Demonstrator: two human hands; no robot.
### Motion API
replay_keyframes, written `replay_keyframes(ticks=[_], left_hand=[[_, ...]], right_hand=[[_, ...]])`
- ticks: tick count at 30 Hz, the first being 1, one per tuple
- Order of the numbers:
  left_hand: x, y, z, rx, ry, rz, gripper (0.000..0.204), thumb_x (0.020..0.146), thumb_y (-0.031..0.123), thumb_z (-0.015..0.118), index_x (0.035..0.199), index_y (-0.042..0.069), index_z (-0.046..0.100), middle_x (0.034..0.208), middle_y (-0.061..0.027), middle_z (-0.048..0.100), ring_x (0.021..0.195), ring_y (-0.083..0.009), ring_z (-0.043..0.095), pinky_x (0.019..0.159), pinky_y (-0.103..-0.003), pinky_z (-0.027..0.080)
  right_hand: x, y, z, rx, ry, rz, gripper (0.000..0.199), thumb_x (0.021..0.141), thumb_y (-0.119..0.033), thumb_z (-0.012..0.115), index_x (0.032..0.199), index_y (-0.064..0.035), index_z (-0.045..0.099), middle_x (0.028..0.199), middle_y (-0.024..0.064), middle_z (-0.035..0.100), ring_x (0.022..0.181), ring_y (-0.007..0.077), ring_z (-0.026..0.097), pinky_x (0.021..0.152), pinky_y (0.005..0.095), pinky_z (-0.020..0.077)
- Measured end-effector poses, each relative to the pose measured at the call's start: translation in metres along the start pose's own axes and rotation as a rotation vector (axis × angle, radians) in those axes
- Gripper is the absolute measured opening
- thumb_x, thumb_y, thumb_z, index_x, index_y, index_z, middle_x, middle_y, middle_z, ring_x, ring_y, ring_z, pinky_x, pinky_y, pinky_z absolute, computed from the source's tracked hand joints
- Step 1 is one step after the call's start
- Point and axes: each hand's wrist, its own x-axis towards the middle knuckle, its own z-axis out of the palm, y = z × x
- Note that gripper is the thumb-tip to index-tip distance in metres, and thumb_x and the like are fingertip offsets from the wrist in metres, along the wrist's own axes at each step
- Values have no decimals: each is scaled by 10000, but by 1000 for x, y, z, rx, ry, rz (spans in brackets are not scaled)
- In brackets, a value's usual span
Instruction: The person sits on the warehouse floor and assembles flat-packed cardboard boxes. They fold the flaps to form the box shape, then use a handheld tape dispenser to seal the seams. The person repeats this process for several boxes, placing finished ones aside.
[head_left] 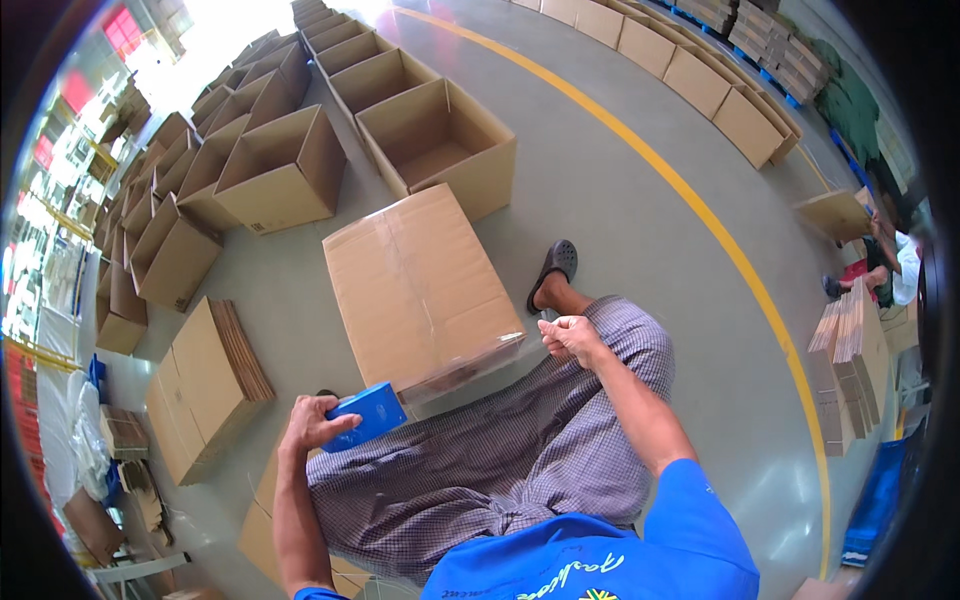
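Note:
A closed brown cardboard box [415,285] stands on the floor between my legs, with clear tape [400,245] along its top seam. A shiny clear strip [480,358] shows along its near edge. My left hand [318,424] is wrapped round a small blue rectangular box [364,416], just off the carton's near left corner. Beside the near right corner, my right hand [570,338] is closed in a pinch. Whatever its fingertips hold is too small to make out.
Rows of open cardboard boxes [440,140] stretch away ahead and to the left. Folded flat cartons [205,390] lie at my left, with more cartons [850,350] at the far right. Another person [905,265] sits there, beyond a yellow floor line [700,205].

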Motion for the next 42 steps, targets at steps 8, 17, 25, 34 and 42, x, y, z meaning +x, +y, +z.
replay_keyframes(ticks=[8, 17, 25, 34, 42], left_hand=[[17, 16, -2, 117, -87, -3, 541, 682, 525, 750, 745, -9, 683, 595, -147, 599, 569, -241, 615, 568, -382, 486], [14, 1, 1, 131, -139, -9, 583, 728, 591, 706, 703, 11, 654, 604, -149, 592, 580, -265, 598, 607, -396, 482], [15, -3, 3, 107, -97, 5, 607, 721, 622, 701, 702, 17, 651, 590, -146, 584, 577, -261, 615, 569, -404, 482], [11, 12, 2, 185, -116, -55, 616, 748, 653, 652, 748, 40, 706, 660, -145, 644, 699, -299, 622, 912, -396, 395], [5, -11, -2, 183, -124, -21, 690, 722, 725, 633, 675, 38, 676, 606, -147, 607, 630, -291, 609, 912, -415, 415]], right_hand=[[26, 23, 0, -96, 64, 75, 428, 844, -492, 722, 860, -69, 658, 762, -2, 642, 657, 95, 594, 620, 276, 543], [34, 52, 33, -396, -10, 329, 675, 880, -457, 661, 1370, -37, 460, 1235, 166, 604, 1078, 279, 617, 865, 408, 531], [12, 127, 84, -150, -604, 135, 863, 816, -456, 754, 1427, 24, 378, 1332, 196, 553, 1256, 304, 520, 1038, 376, 427], [-23, 62, 185, 704, 220, 163, 566, 726, -513, 816, 1003, -94, 554, 852, 55, 635, 756, 195, 658, 720, 376, 577], [-22, 56, 184, 604, 326, 88, 323, 788, -378, 807, 777, -129, 601, 686, 7, 618, 579, 127, 617, 552, 304, 568]])
